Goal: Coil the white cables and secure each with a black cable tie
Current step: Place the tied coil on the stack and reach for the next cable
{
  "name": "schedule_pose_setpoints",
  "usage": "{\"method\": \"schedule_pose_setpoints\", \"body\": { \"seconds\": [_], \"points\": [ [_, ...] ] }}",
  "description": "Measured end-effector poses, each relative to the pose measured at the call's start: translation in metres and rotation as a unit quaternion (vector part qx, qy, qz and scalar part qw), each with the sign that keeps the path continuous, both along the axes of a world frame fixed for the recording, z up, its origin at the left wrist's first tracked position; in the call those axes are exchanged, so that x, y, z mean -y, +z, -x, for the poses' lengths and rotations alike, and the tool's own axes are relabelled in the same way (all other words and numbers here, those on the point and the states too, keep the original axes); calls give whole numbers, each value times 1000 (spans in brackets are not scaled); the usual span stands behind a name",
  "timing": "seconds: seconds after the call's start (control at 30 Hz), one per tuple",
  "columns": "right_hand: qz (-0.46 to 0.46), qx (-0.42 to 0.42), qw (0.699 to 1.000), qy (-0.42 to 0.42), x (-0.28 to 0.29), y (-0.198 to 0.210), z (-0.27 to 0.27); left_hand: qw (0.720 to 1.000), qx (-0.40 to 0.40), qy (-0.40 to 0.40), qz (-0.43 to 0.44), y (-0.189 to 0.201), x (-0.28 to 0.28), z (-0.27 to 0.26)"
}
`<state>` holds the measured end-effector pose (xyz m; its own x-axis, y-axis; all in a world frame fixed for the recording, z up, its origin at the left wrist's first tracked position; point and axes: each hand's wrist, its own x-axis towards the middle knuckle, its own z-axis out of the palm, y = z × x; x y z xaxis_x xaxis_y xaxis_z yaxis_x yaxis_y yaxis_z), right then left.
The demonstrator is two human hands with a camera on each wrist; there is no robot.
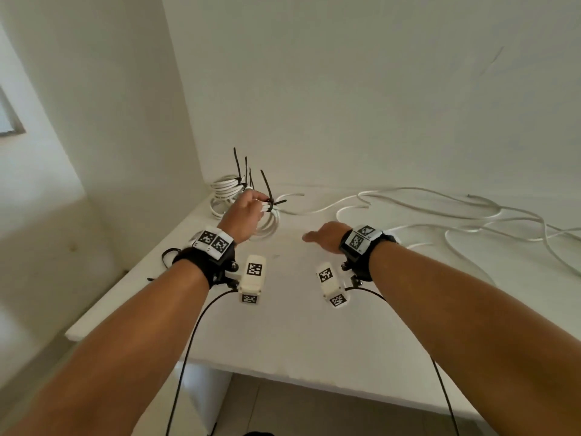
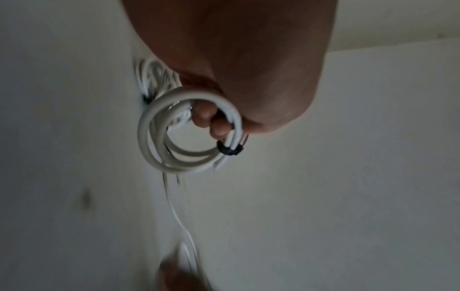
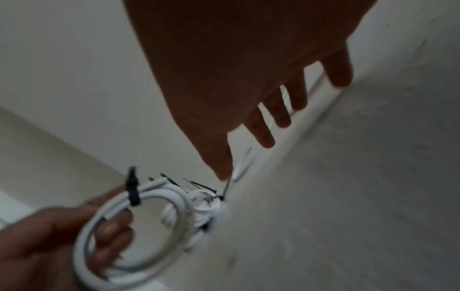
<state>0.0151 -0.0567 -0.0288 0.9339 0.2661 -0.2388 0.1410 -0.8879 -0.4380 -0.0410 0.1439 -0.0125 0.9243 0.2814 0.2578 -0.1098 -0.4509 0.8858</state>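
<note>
The head view looks forward and down from above the counter (image 1: 283, 325), toward the corner wall beyond it. Each wrist view looks close along its own hand toward that counter; all three share the tied coil (image 1: 268, 220) (image 2: 159, 137) (image 3: 139, 222).

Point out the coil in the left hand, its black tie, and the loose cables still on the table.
held coil (image 2: 149, 137): left wrist view, on the coil's outer loop.
black cable tie (image 2: 229, 150): left wrist view, on the tie's wrap round the strands.
loose cables (image 1: 471, 215): head view, on one uncoiled strand.
</note>
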Motion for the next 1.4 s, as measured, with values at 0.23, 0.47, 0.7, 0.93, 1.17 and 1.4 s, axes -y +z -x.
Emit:
{"method": "schedule_pose_setpoints", "body": {
  "seconds": [0.23,0.47,0.7,0.93,1.17,1.4],
  "points": [
    [112,13,994,-3,-7,-31,-3,914,-188,112,-341,-5,-74,-27],
    [83,-13,996,-2,-5,-43,-8,887,-197,88,-408,-29,-92,-40],
    [97,-25,995,28,10,-40,-3,867,-223,81,-439,-24,-85,-41],
    [136,-10,991,-15,43,-36,5,919,-92,23,-383,14,-28,-43],
    [139,-30,990,13,55,-37,11,901,-109,-64,-415,8,45,-91],
    [134,-33,990,26,58,-37,10,844,-219,-45,-487,-11,54,-140]
  ]
}}
